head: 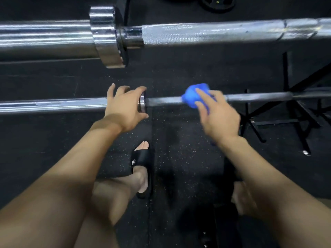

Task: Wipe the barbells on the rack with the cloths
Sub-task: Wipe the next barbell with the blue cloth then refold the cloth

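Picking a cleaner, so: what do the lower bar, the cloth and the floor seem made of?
Lower bar: metal, probably steel, dull grey shaft, shiny chromed sleeve with reflections. Cloth: soft blue fabric, maybe microfibre; blurred. Floor: black matte rubber-like matting with pale flecks.

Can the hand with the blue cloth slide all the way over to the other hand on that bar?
Probably yes. The right hand holds the cloth on the lower bar, and the stretch up to the left hand at the collar looks bare.
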